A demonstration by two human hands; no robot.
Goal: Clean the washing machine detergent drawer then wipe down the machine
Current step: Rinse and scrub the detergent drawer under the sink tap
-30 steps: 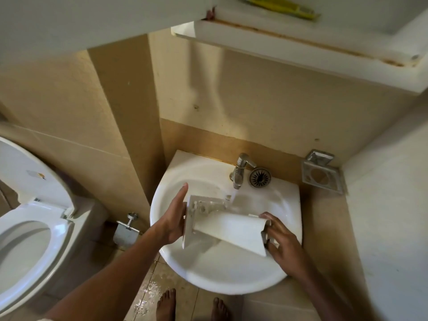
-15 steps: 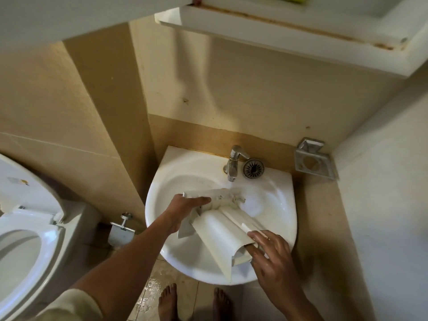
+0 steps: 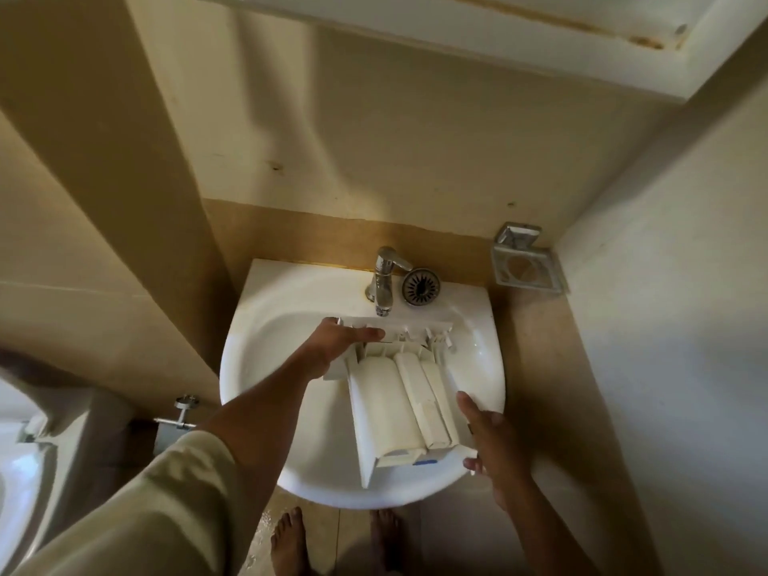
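Note:
The white detergent drawer (image 3: 399, 403) lies upside down over the white sink (image 3: 266, 326), its ridged underside up and its far end under the chrome tap (image 3: 384, 280). My left hand (image 3: 336, 347) grips the drawer's far left corner, thumb along the top edge. My right hand (image 3: 492, 444) holds the near right corner, thumb under the front panel and a finger along the side. I see no water running from the tap.
A round drain strainer (image 3: 420, 286) lies on the sink ledge beside the tap. A metal soap holder (image 3: 524, 264) hangs on the wall at right. A toilet (image 3: 20, 463) stands at left, a shelf (image 3: 540, 39) overhead. My bare feet (image 3: 291, 542) stand on wet floor tiles.
The drawer has swung from lying across the basin to lengthwise, front end toward me. The tap's stream seen one second ago is gone. My left hand moved to the far corner.

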